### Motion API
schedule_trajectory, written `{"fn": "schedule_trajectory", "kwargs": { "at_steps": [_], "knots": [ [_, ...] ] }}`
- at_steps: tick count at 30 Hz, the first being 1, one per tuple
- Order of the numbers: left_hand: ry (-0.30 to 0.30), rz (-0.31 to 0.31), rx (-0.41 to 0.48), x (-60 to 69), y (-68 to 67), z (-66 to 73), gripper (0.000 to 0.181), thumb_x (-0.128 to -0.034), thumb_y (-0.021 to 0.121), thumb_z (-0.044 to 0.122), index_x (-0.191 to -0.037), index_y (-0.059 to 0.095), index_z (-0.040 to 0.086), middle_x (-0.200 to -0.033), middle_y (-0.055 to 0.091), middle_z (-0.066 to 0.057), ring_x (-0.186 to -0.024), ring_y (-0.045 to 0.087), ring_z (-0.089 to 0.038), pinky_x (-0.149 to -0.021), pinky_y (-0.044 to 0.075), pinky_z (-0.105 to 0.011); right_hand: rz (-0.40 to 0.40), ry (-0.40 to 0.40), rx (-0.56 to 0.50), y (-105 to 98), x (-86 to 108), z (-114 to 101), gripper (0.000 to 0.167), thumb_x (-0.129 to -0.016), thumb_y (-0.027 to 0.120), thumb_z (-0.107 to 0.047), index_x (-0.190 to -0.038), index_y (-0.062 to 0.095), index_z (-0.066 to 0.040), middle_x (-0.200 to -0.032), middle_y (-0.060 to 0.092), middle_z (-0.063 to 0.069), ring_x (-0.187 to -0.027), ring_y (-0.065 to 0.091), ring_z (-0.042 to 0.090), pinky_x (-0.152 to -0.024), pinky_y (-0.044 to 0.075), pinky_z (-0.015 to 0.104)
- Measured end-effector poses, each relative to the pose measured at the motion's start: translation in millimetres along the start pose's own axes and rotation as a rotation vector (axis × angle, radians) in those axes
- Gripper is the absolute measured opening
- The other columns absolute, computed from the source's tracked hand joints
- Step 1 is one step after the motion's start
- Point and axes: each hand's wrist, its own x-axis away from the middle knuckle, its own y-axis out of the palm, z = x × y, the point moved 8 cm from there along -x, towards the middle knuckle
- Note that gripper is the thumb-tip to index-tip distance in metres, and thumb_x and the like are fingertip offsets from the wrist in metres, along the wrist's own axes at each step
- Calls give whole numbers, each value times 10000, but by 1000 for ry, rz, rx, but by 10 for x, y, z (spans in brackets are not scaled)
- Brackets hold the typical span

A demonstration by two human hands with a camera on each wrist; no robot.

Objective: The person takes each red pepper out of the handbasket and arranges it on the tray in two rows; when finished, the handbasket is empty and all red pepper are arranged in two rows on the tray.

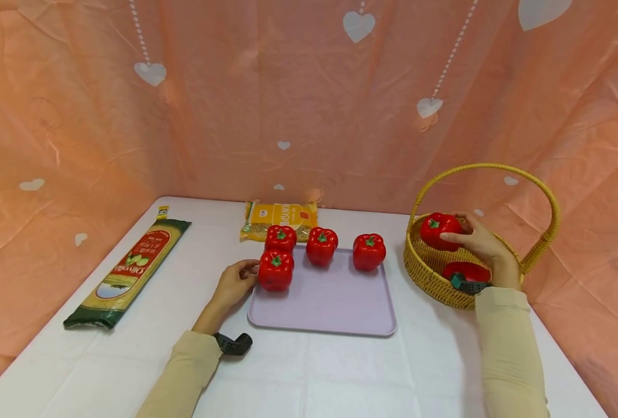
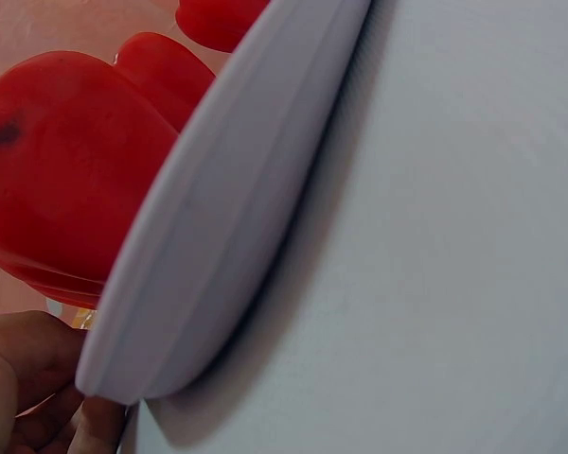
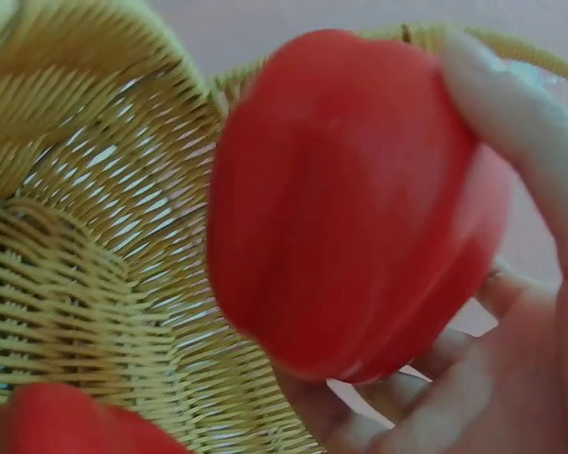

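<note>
My right hand (image 1: 478,241) grips a red bell pepper (image 3: 350,208) with thumb and fingers round it, at the top of a woven basket (image 1: 426,284). Another red bell pepper (image 1: 466,270) lies inside the basket, partly behind my wrist. At the left edge of a pale purple tray (image 1: 324,310), my left hand (image 1: 233,284) holds the rim with curled fingers. Close beside those fingers, a red bell pepper (image 1: 275,270) stands on the tray. Behind it is a second bell pepper (image 1: 280,238); two more, a middle pepper (image 1: 322,246) and a right pepper (image 1: 369,252), stand along the tray's far side.
A yellow bag of grain (image 1: 288,215) lies behind the tray. On the left of the white table (image 1: 309,377) lies a long green and gold Olivoilà packet (image 1: 131,270). The basket's tall handle (image 1: 552,215) arches over my right hand. A pink curtain (image 1: 288,104) hangs behind.
</note>
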Motion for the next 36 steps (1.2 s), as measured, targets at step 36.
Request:
{"fn": "schedule_trajectory", "kwargs": {
  "at_steps": [36],
  "knots": [
    [0, -10, 18, 9, -9, 24, 368, -798, 537, -58, -1163, 576, -79, -961, 628, -188, -737, 530, -169, -589, 471, -207, -32, -320, -221, 1151, 166, -835, 613, -804, 626, -12, -1282, 319, -242, -1252, 386, 26, -1117, 429, 193, -822, 495, 233]
  ]
}}
